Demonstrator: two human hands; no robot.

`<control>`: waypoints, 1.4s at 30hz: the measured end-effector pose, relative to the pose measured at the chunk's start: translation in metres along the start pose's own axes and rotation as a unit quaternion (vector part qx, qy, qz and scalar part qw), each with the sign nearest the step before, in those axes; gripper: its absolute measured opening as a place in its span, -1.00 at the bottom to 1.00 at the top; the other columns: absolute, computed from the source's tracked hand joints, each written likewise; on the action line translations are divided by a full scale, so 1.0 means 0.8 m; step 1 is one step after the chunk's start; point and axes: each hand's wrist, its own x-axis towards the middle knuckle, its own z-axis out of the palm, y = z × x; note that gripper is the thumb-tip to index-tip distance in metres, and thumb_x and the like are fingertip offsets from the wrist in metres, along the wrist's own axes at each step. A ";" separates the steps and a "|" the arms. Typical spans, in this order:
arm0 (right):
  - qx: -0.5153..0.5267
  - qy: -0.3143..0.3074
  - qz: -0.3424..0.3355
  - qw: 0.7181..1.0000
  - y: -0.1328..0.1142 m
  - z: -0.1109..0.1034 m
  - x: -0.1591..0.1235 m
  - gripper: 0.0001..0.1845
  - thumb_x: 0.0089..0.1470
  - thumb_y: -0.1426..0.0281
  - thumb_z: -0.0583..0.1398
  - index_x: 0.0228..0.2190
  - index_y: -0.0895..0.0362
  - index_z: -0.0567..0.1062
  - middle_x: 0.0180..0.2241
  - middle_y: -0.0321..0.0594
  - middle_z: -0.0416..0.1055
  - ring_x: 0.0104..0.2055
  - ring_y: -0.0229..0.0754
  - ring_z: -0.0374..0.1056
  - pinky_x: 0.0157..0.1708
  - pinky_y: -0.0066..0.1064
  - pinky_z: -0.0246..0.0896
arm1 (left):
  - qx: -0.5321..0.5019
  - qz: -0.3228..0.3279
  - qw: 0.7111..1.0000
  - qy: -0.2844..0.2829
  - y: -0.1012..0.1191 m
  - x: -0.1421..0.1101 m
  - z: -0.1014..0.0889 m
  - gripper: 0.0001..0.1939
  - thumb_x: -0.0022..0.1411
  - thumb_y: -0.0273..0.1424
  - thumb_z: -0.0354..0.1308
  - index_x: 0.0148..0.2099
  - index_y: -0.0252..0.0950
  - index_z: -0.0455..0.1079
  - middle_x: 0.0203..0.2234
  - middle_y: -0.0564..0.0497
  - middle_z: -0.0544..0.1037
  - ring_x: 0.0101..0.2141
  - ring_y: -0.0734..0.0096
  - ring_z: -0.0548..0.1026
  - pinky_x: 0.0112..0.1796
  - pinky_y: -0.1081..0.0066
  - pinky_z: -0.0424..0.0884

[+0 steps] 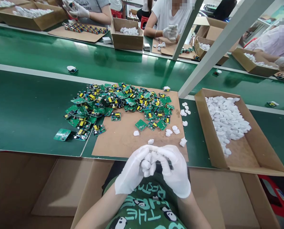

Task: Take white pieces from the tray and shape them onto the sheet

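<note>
Both of my hands wear white gloves and meet in front of my body, at the near edge of a cardboard sheet [118, 140]. My left hand [132, 168] is curled around white lumps [146, 163] that look like the small white pieces lying about. With fingers bent, my right hand [176, 170] touches the left at the fingertips; what it pinches is hidden. Several loose white pieces [168, 132] lie just beyond my hands. Farther off is a heap of small green circuit boards [123, 98] with yellow and black components.
At right stands an open cardboard box [270, 156] of white pieces [227, 117]. A slanted grey post [204, 70] rises behind the sheet. Across the green conveyor belt [96, 54], co-workers in white gloves sit by boxes. A few boards [72, 69] lie on the belt.
</note>
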 end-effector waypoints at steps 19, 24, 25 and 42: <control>-0.179 -0.028 -0.001 0.984 0.039 -0.030 -0.009 -0.63 0.29 0.35 0.18 0.11 0.06 0.42 0.04 -0.04 0.49 0.12 0.09 0.38 0.11 0.08 0.34 | -0.141 0.014 0.987 -0.078 0.010 -0.010 -0.009 -0.45 0.11 -0.48 0.34 0.16 -0.26 0.39 -0.08 -0.10 0.59 0.04 0.14 0.51 0.17 0.11 0.29; -0.028 -0.129 -0.006 0.991 -0.009 -0.016 0.011 -0.58 0.25 0.18 0.24 0.08 0.03 0.40 -0.08 -0.09 0.51 -0.08 -0.01 0.45 -0.17 -0.18 0.46 | -0.168 0.009 0.983 -0.069 0.002 -0.009 -0.013 -0.37 -0.01 -0.57 0.27 0.17 -0.29 0.45 -0.67 0.20 0.39 -0.42 0.49 0.44 0.00 0.38 0.38; -0.003 -0.134 0.005 0.991 -0.012 -0.013 0.014 -0.66 0.23 0.21 0.27 0.00 0.03 0.43 -0.17 -0.15 0.51 -0.16 -0.06 0.45 -0.22 -0.24 0.46 | -0.160 0.003 0.985 -0.061 0.002 -0.009 -0.014 -0.38 0.01 -0.54 0.28 0.17 -0.28 0.45 -0.62 0.18 0.43 -0.46 0.52 0.39 -0.11 0.44 0.40; 0.196 0.086 0.242 0.947 0.015 -0.022 0.008 -0.73 0.12 0.42 0.28 -0.13 0.04 0.37 -0.35 -0.27 0.42 -0.45 -0.24 0.40 -0.53 -0.43 0.34 | -0.031 0.065 0.997 -0.039 0.007 -0.013 -0.017 -0.48 0.32 -0.06 0.11 0.07 -0.40 0.45 -0.46 -0.04 0.50 -0.54 0.47 0.36 -0.48 0.45 0.22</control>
